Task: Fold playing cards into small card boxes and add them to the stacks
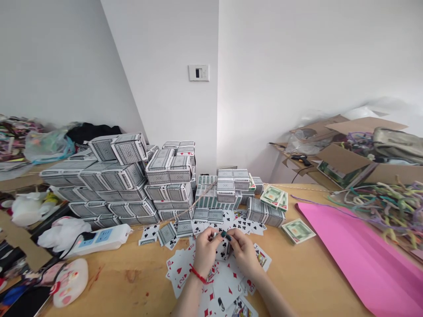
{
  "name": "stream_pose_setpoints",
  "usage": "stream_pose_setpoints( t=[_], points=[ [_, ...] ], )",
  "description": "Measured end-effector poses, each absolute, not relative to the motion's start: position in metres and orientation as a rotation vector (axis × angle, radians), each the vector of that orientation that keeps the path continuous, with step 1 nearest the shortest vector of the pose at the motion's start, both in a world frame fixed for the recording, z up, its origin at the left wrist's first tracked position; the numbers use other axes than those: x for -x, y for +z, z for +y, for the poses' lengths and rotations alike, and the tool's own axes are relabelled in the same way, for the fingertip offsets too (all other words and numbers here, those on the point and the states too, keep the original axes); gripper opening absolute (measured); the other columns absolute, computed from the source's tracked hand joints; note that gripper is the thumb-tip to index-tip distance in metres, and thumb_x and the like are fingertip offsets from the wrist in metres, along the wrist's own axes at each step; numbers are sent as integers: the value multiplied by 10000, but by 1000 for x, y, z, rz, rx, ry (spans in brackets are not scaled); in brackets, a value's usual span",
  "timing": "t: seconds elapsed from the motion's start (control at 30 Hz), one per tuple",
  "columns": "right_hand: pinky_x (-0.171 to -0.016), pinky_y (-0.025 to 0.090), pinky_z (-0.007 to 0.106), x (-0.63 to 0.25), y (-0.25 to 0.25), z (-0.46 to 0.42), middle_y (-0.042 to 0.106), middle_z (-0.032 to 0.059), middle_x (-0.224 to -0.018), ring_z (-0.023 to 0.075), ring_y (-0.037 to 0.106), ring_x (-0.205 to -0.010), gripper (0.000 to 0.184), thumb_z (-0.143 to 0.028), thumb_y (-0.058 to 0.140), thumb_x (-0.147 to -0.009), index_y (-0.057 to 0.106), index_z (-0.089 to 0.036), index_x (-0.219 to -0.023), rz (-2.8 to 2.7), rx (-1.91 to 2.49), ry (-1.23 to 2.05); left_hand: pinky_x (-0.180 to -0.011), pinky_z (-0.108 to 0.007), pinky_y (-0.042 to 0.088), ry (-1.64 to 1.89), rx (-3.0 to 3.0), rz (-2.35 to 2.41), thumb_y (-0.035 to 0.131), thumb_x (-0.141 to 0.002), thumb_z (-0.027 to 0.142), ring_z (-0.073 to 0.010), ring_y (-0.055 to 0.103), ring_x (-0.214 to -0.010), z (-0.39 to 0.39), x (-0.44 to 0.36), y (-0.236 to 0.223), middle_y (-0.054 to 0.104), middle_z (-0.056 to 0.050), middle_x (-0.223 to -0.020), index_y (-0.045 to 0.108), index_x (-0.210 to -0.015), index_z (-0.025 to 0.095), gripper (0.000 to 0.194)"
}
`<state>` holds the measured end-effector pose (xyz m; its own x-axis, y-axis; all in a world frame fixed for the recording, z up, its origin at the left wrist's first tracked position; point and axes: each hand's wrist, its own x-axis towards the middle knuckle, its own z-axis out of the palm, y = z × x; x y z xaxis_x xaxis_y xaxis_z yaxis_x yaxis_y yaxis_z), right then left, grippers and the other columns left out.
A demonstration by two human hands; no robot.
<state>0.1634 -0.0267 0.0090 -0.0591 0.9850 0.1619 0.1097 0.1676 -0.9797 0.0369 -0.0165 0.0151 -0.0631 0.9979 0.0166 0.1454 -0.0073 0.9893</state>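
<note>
Between my hands is a playing card point(222, 252) with black club pips facing me. My left hand point(207, 246) pinches it from the left, a red cord bracelet on the wrist. From the other side my right hand point(243, 251) pinches it too, the thumbs nearly touching at its top edge. Whether it is one card or a few folded together, I cannot tell. Under both hands lies a loose spread of face-up playing cards point(228, 281), mostly red suits. Just beyond them are more cards with black clubs point(246, 224).
Stacked blocks of grey-backed cards point(109, 176) rise at the left, with smaller stacks point(233, 180) in the middle. Green card packs point(298, 231) lie on the right, beside a pink sheet point(357, 251). A white power strip point(102, 240) sits left; pipe cleaners point(380, 213) heap right.
</note>
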Motion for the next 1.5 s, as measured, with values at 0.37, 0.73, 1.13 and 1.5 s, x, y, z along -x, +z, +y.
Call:
stream_pose_setpoints(
  t=[0.37,0.73,1.13,1.5],
  points=[
    [-510,403,267,-164,8,-23,500,-3,-590,155,461,-520,321,-519,484,-767,550,-205,-749,-1141,1160,1116,-574,-241,381,1193,-1398,1351,556,-705,442,-174,511,-648,-21,-37,20,585,-28,-729,566,-786,191,263],
    [-573,436,281,-166,2,-18,545,9,-651,163,519,-580,298,-492,546,-744,545,-195,-762,-1120,1095,1178,-447,-205,255,1164,-1396,1437,525,-727,342,-110,355,-459,-16,-35,9,405,55,-500,526,-676,180,170],
    [-545,406,261,-171,-1,-15,592,28,-639,159,506,-575,341,-502,560,-722,608,-167,-756,-1100,1189,1099,-529,-219,338,1176,-1435,1320,511,-746,339,-131,441,-559,-17,-36,7,488,21,-590,549,-694,170,181],
    [-444,274,210,-167,10,-22,408,-42,-542,91,334,-472,276,-439,538,-748,531,-170,-687,-1337,1097,1246,-717,-318,429,1224,-1420,1349,487,-745,302,-209,576,-772,-14,-32,8,659,-54,-813,637,-801,179,201]
  ],
)
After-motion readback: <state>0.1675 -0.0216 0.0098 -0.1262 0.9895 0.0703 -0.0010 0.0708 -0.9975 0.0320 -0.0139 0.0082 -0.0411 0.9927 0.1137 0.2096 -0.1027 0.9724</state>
